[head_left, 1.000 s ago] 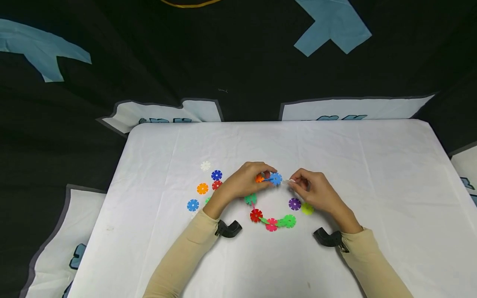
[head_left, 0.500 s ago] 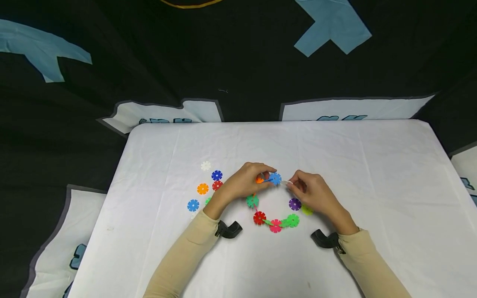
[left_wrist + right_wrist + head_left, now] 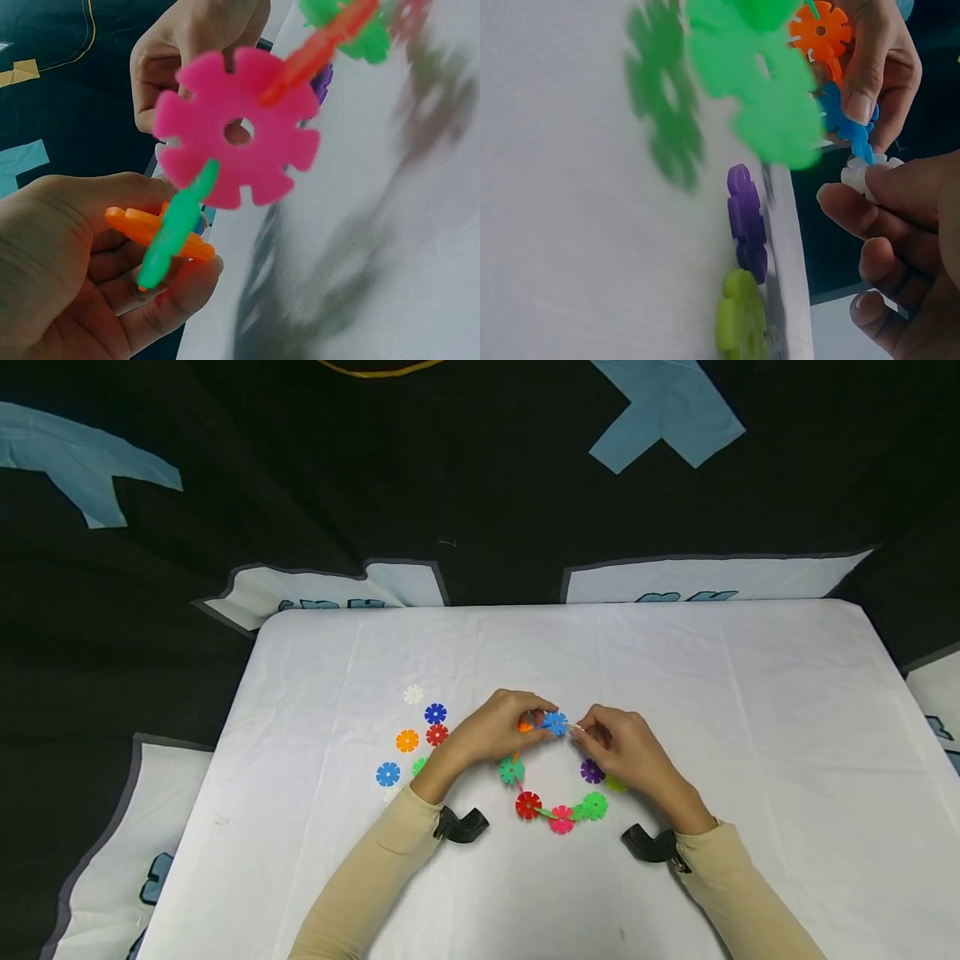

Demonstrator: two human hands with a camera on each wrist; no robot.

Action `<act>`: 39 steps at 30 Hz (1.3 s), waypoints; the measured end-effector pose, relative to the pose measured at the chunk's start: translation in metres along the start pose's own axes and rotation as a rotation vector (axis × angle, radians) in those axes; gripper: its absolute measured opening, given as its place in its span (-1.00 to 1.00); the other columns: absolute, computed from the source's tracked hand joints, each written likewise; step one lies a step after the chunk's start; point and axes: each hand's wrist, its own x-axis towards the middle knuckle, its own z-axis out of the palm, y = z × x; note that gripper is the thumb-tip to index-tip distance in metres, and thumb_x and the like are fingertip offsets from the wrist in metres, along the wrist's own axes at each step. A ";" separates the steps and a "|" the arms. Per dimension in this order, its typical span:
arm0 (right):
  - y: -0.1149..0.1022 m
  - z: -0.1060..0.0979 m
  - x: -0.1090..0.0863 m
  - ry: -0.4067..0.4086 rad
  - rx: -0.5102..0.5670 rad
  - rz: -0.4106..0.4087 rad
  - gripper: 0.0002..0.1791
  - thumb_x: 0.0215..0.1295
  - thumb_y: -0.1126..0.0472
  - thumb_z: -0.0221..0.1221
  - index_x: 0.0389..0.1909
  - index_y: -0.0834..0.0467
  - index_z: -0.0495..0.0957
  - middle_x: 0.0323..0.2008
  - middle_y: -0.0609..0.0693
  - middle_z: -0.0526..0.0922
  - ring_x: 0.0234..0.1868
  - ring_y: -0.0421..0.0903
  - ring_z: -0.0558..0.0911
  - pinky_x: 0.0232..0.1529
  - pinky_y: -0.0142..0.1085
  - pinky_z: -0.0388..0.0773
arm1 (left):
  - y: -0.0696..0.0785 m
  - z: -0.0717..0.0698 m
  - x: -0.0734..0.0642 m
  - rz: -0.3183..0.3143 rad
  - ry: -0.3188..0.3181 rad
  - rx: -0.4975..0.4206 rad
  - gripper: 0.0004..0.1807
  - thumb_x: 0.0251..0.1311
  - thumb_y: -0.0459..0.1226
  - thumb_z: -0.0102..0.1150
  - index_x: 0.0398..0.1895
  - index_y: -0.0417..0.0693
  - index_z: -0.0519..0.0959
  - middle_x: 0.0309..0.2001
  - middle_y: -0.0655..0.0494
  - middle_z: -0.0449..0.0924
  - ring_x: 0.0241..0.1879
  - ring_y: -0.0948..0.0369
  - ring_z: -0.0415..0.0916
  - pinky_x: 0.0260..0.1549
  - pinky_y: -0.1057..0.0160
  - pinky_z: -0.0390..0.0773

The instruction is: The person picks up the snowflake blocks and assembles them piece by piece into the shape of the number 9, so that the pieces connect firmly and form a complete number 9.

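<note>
My left hand (image 3: 498, 724) pinches a blue snowflake disc (image 3: 555, 723) at the end of a chain of interlocked notched discs. Between thumb and fingertips of my right hand (image 3: 626, 747) is a white snowflake disc (image 3: 853, 178), its edge meeting the blue one; how deep the slots engage cannot be told. Beside the left fingers sits an orange disc (image 3: 810, 34). From there the chain hangs through a teal disc (image 3: 512, 771), a red disc (image 3: 528, 805) and a pink disc (image 3: 561, 820) to a bright green disc (image 3: 595, 806).
A purple disc (image 3: 592, 772) and a yellow-green disc (image 3: 616, 783) lie by the right hand. Left of the left forearm are several loose discs, among them an orange disc (image 3: 407, 741) and a dark blue disc (image 3: 435, 713). A white cloth (image 3: 750, 735) covers the table.
My right hand has moved left, bringing the white disc against the blue one. The chain's lower part has swung slightly right and toward me. The left hand has barely moved.
</note>
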 end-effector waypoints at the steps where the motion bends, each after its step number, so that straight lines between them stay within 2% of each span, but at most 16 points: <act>1: 0.000 0.000 0.000 0.009 0.005 -0.009 -0.86 0.15 0.35 0.36 -0.48 0.12 0.58 -0.66 -0.18 0.44 -0.63 -0.35 0.27 -0.62 -0.45 0.26 | 0.000 0.000 0.000 0.006 0.000 -0.007 -0.65 0.18 -0.28 0.34 0.03 -0.21 0.65 -0.26 0.07 0.68 -0.27 0.28 0.52 -0.20 0.41 0.52; 7: 0.001 0.002 -0.002 0.057 0.025 -0.077 -0.82 0.09 0.41 0.38 -0.53 0.15 0.57 -0.63 -0.13 0.47 -0.62 -0.35 0.29 -0.61 -0.48 0.26 | -0.001 0.001 -0.001 0.044 0.028 -0.030 -0.66 0.17 -0.30 0.35 0.01 -0.24 0.65 -0.26 0.05 0.68 -0.29 0.28 0.50 -0.23 0.42 0.52; 11: 0.002 0.004 -0.001 0.064 0.035 -0.095 -0.80 0.09 0.43 0.37 -0.53 0.15 0.56 -0.63 -0.13 0.47 -0.62 -0.35 0.29 -0.61 -0.48 0.27 | -0.002 0.001 0.000 0.047 0.032 -0.038 -0.65 0.17 -0.28 0.35 0.01 -0.23 0.65 -0.26 0.05 0.68 -0.30 0.28 0.50 -0.23 0.42 0.52; 15: 0.001 0.004 0.000 0.044 0.029 -0.078 -0.82 0.13 0.40 0.35 -0.50 0.14 0.55 -0.65 -0.15 0.43 -0.63 -0.34 0.28 -0.62 -0.46 0.25 | -0.003 -0.001 -0.001 0.022 0.014 -0.026 -0.64 0.19 -0.27 0.35 0.04 -0.21 0.64 -0.24 0.07 0.68 -0.27 0.30 0.51 -0.20 0.38 0.54; 20: 0.002 0.001 0.001 0.025 0.006 -0.030 -0.83 0.17 0.36 0.34 -0.48 0.12 0.54 -0.65 -0.16 0.44 -0.63 -0.33 0.29 -0.61 -0.45 0.27 | -0.005 -0.005 -0.002 -0.024 0.022 -0.041 -0.63 0.18 -0.26 0.35 0.05 -0.18 0.64 -0.27 0.09 0.65 -0.28 0.29 0.50 -0.20 0.34 0.56; 27: 0.000 -0.003 0.001 -0.038 -0.035 0.010 -0.88 0.19 0.34 0.32 -0.44 0.13 0.56 -0.64 -0.16 0.47 -0.61 -0.32 0.30 -0.59 -0.43 0.30 | -0.004 -0.009 -0.003 -0.006 0.031 -0.029 -0.64 0.17 -0.27 0.36 0.04 -0.18 0.65 -0.29 0.10 0.64 -0.31 0.28 0.48 -0.26 0.39 0.52; 34: -0.003 -0.001 0.001 -0.019 -0.059 -0.042 -0.89 0.16 0.34 0.35 -0.43 0.12 0.59 -0.61 -0.16 0.43 -0.58 -0.31 0.29 -0.56 -0.44 0.28 | -0.001 -0.003 -0.001 0.028 0.002 -0.014 -0.64 0.15 -0.28 0.37 0.02 -0.22 0.65 -0.25 0.06 0.68 -0.27 0.28 0.51 -0.22 0.42 0.52; 39: -0.004 -0.002 0.000 0.011 -0.073 -0.098 -0.86 0.10 0.39 0.37 -0.49 0.17 0.59 -0.60 -0.12 0.49 -0.57 -0.32 0.33 -0.56 -0.45 0.32 | 0.002 -0.002 0.000 0.039 -0.006 0.026 -0.65 0.18 -0.29 0.34 0.02 -0.22 0.65 -0.26 0.07 0.67 -0.27 0.27 0.51 -0.19 0.41 0.51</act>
